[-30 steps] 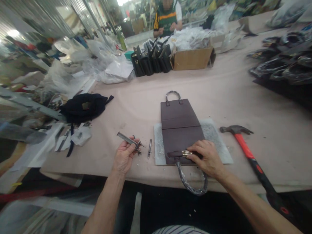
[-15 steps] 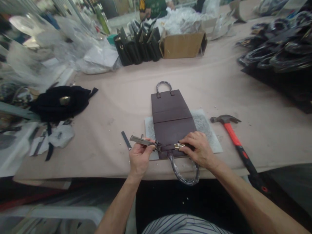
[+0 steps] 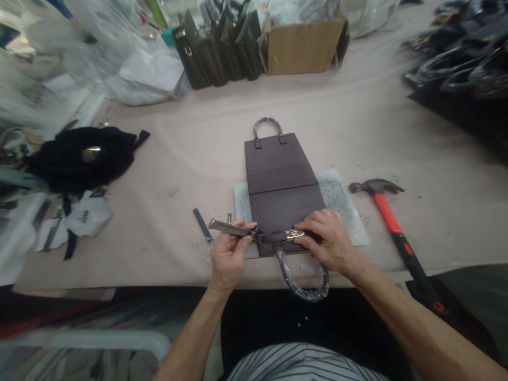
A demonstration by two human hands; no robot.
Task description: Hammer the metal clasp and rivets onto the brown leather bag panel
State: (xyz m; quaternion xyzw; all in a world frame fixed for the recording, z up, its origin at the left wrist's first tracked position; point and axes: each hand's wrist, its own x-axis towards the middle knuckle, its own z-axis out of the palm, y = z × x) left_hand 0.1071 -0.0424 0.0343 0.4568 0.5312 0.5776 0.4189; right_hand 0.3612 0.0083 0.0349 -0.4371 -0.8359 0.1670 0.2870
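A dark brown leather handbag body lies flat, spread out with its handles at the far and near ends. My left hand is closed around a grey metal pliers-like tool; its dark tip meets the left end of a brown leather strap. My right hand pinches the strap's other end beside a gold metal clasp. The strap crosses the near part of the bag. Under the bag lies a speckled grey slab. The near handle, wrapped in clear plastic, hangs over the table edge.
A claw hammer with a red and black handle lies at the right. Left are a small dark strip and a black cloth bundle. Dark green bags, a cardboard box and a pile of black bags stand farther back.
The view has tipped down and moved closer, so the table's back shows less. Both hands keep their hold on the tool and strap, with hardly any movement.
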